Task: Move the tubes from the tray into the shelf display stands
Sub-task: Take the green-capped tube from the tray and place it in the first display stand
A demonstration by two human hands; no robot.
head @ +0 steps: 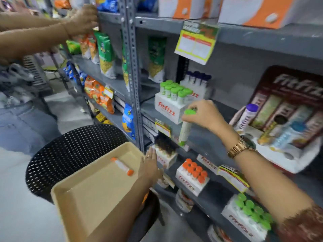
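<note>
Mid-placement: right hand [203, 114] pinching green-capped tube [185, 128] by its cap; left hand [150, 165] flat, released. Next: up into green-capped stand [172, 106] just beyond fingertips.

A shop aisle is formed by grey slotted-steel shelving [130, 55] stocked with bright snack packets [104, 55], price cards [196, 43] being clipped to the shelf edges, while a black perforated chair [70, 152] is set on the pale grey floor [70, 109] under even indoor light
</note>
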